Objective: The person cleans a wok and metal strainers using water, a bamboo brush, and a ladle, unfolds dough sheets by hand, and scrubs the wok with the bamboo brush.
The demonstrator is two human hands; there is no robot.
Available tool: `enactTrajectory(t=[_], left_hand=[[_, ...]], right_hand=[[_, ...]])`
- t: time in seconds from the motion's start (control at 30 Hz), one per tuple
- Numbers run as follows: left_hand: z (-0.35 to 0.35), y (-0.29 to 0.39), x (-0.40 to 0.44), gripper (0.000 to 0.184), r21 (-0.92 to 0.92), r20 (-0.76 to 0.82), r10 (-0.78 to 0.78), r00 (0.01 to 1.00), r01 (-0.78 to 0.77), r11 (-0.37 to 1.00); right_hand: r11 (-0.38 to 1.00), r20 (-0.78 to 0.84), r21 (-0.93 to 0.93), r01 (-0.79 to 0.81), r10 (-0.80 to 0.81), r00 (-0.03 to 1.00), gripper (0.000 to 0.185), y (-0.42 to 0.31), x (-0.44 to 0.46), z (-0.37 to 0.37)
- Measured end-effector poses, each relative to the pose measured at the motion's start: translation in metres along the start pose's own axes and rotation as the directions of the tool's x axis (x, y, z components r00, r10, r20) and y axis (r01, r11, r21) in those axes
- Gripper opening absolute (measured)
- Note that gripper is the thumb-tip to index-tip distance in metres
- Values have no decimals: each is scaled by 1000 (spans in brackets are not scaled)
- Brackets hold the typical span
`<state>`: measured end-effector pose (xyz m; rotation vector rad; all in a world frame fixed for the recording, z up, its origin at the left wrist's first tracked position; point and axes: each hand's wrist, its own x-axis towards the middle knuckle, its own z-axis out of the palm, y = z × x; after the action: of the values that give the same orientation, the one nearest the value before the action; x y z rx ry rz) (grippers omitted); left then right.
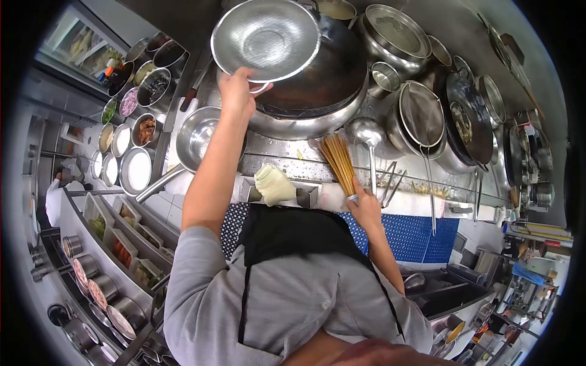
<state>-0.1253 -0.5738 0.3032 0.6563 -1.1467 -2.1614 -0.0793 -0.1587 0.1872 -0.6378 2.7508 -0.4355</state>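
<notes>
Steel counter [271, 146], brush [339, 161] in right hand [366, 210], blue mat [415, 235], floor [174, 211] probably tiled

The strainer [265, 39] is silver, finely meshed; the brush [339, 161], golden tan; the wok [311, 79], blackish brown; the cloth [274, 185], pale green; the apron [293, 232], black; the shirt [293, 299], grey; the mat [415, 235], dotted blue.

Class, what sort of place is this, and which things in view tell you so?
Probably a restaurant or other commercial kitchen: there is a large dark wok, metal containers of ingredients stand grouped together, and the left hand holds a wide metal strainer.
</notes>
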Motion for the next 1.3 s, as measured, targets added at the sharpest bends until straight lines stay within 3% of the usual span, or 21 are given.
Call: enactTrajectory(t=[0.03, 0.13, 0.2, 0.27, 0.33, 0.43, 0.53, 0.57, 0.63, 0.67, 0.7, 0.73, 0.77, 0.8, 0.83, 0.87, 1.07, 1.1, 1.2, 1.23, 1.3], left_hand=[[1, -5, -4, 35, -13, 20, -35, 999, 35, 999], [13, -27, -26, 25, -16, 74, -124, 990, 126, 992], [26, -38, -53, 24, -1, 87, -164, 983, 165, 986], [32, -54, -74, 34, 20, 156, -167, 974, 166, 986], [31, -61, -90, 47, 168, 265, -217, 940, 176, 970], [10, -93, -102, 51, 298, 346, -129, 929, 22, 954], [-8, -49, -117, 52, 453, 509, -252, 823, -7, 892], [-23, -35, -116, 55, 564, 522, -315, 792, -44, 825], [-75, -35, -100, 47, 617, 534, 77, 842, -451, 645], [-97, -20, -97, 49, 733, 353, 154, 923, -375, 568], [-121, 1, -96, 48, 905, 87, 143, 986, -138, 401], [-173, -6, -75, 48, 946, 248, 474, 845, -316, 68], [-197, 7, -77, 48, 972, 229, 491, 841, -170, -161], [-217, 11, -80, 47, 956, 83, 448, 890, 56, -288], [-246, 4, -77, 45, 931, 14, 402, 916, 135, -340], [-265, 8, -73, 46, 927, -158, 181, 971, 209, -312], [-266, 8, -75, 32, 929, -371, 235, 898, 360, 88], [-264, 9, -74, 24, 851, -441, 119, 889, 373, 370], [-278, 13, -76, 17, 703, -460, 140, 877, 263, 661], [-283, 20, -78, 13, 550, -460, 100, 882, 194, 812], [-289, 53, -83, 5, 450, -502, 116, 857, 144, 881]], right_hand=[[993, -112, -40, 109, -113, 987, 61, -3, 1, -3], [934, -353, 202, 296, -213, 911, 52, -19, 23, -23], [721, -169, 685, 107, 15, 986, 50, -33, 40, -32], [396, -32, 918, -22, 131, 991, 56, -62, 53, -62], [249, -40, 968, 3, 145, 989, 57, -80, 61, -74], [214, -14, 976, -31, 206, 978, 35, -81, 73, -64], [143, -21, 989, -20, 274, 961, 29, -82, 73, -58], [131, -28, 991, -9, 273, 962, 29, -79, 72, -57], [104, -19, 995, -10, 274, 961, 29, -63, 68, -55], [103, -7, 994, -22, 279, 960, 28, -57, 66, -56], [101, 2, 994, -33, 285, 959, 26, -51, 63, -57], [100, 11, 994, -42, 292, 956, 24, -45, 59, -58], [99, 14, 994, -44, 288, 958, 24, -37, 58, -58], [132, 29, 989, -72, 306, 952, 24, -31, 57, -56], [163, 36, 982, -94, 331, 943, 24, -24, 56, -54], [193, 38, 974, -114, 362, 932, 25, -16, 55, -52], [272, 49, 946, -179, 424, 905, 25, -1, 52, -43], [300, 47, 935, -189, 426, 904, 25, 1, 50, -45], [373, -8, 915, -153, 394, 919, 28, 11, 48, -42], [360, -14, 926, -116, 338, 941, 30, 7, 45, -47], [379, -46, 924, -49, 239, 970, 31, -14, 48, -67]])
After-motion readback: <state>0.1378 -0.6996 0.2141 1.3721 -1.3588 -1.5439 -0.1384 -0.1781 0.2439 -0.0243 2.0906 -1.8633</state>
